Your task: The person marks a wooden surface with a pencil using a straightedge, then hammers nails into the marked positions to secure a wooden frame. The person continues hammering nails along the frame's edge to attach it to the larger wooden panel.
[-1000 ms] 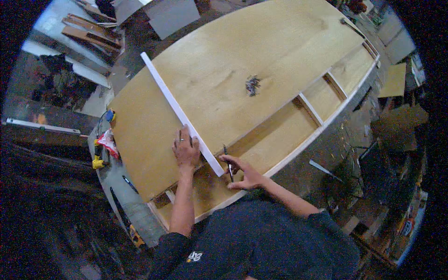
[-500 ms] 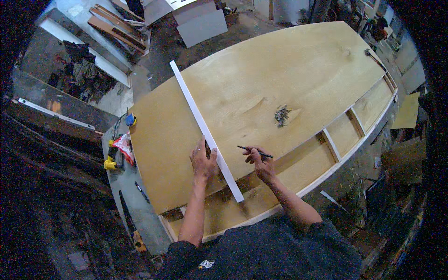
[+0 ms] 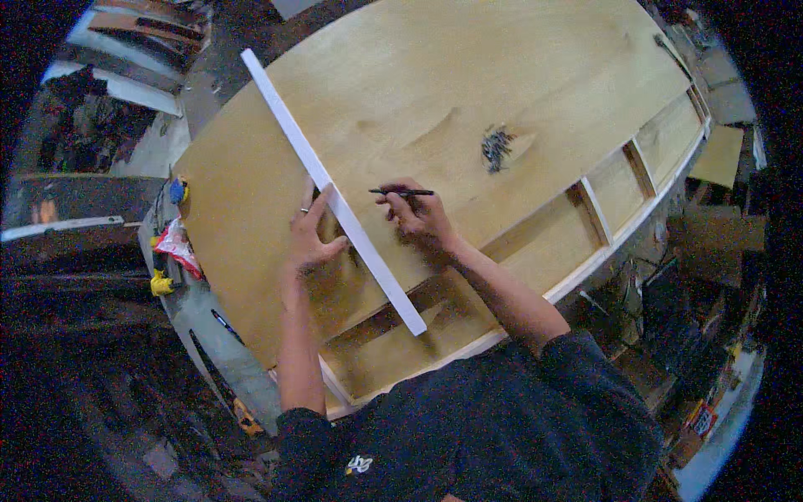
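A long white straightedge (image 3: pixel 335 197) lies diagonally across a large plywood sheet (image 3: pixel 468 84). My left hand (image 3: pixel 311 234) presses flat on the sheet, fingers against the left side of the straightedge near its lower half. My right hand (image 3: pixel 421 217) sits just right of the straightedge and holds a dark pen (image 3: pixel 401 192), which points left toward the white edge. Below the sheet, a wooden frame (image 3: pixel 602 226) with cross ribs shows along the near side.
A small pile of dark screws (image 3: pixel 497 147) lies on the sheet to the right of my hands. On the bench at the left are a red-and-white packet (image 3: pixel 177 244), a yellow item (image 3: pixel 161 284) and a blue item (image 3: pixel 176 191). Boards and clutter surround the bench.
My right hand has moved with the pen up along the right side of the straightedge, from near its lower end toward its middle. My left hand stays pressed on the straightedge.
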The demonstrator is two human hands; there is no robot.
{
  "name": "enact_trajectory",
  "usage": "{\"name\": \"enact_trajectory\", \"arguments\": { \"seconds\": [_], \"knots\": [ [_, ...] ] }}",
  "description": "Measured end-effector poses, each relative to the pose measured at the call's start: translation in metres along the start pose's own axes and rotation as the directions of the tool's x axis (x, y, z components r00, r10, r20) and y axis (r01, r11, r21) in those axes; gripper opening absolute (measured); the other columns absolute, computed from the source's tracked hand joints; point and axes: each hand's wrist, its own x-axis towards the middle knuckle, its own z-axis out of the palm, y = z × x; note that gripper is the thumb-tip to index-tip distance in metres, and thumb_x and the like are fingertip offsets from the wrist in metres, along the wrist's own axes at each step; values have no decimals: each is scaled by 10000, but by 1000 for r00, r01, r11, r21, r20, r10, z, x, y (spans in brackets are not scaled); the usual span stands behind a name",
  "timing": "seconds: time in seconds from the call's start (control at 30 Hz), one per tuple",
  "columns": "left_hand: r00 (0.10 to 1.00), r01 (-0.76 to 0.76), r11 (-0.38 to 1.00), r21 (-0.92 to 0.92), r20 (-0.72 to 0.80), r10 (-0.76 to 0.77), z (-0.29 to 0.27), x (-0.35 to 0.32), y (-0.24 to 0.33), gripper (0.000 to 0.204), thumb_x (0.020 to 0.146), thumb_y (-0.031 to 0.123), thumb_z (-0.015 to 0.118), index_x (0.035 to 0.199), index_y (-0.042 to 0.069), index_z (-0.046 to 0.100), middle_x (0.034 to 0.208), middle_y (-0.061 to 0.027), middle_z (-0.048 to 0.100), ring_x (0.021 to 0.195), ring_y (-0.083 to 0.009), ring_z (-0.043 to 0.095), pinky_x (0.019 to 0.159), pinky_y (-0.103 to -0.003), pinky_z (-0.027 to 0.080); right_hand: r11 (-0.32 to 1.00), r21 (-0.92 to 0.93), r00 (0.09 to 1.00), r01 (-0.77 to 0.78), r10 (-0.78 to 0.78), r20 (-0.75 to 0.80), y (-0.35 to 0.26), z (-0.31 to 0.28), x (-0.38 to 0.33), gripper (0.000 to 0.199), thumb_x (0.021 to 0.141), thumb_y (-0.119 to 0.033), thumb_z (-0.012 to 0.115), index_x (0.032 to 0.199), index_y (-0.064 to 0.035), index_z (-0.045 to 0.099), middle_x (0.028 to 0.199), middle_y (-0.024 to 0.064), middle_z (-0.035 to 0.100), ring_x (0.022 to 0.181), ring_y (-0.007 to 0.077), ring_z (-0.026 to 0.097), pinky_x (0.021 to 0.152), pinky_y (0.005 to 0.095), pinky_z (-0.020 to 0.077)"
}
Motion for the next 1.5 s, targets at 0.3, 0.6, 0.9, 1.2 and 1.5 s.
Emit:
{"name": "enact_trajectory", "arguments": {
  "seconds": [0.3,0.6,0.9,1.2,1.5],
  "knots": [
    [994,-90,996,-3,-61,90,3,6,-1,1038,625,307,903,1526,100,431,1633,-253,245,1499,-391,285,1214,-469,278,790,-552,961,268,-180,209,10,5,0,351,938,-131,643,1274,-232,642,905,87,738,685,221,695,620,364,554],
    [999,-37,999,17,-10,37,3,4,-3,1102,631,322,909,1565,124,360,1656,-217,218,1526,-373,232,1233,-465,255,829,-499,881,252,17,473,-7,-2,0,415,953,-163,540,1348,-276,601,927,84,722,784,246,698,702,380,553],
    [1000,-4,999,38,11,4,3,5,-4,1128,643,324,913,1584,153,315,1654,-210,227,1524,-381,227,1237,-470,253,808,-548,839,219,131,528,-1,-2,5,451,969,-173,537,1393,-326,544,1006,82,733,853,266,719,749,400,567],
    [997,23,997,74,66,-28,1,6,-8,1144,649,332,920,1593,165,294,1636,-225,261,1519,-389,235,1233,-480,255,856,-436,841,277,3,540,-3,-5,5,447,1004,-182,472,1414,-347,536,1140,115,716,946,315,713,848,421,554],
    [999,12,999,46,32,-14,-4,7,-7,1063,647,335,880,1554,115,372,1619,-281,260,1518,-425,217,1234,-485,226,886,-443,804,137,162,573,-6,-4,8,437,1003,-186,469,1424,-279,539,1148,124,709,959,299,708,862,409,551]
  ]
}}
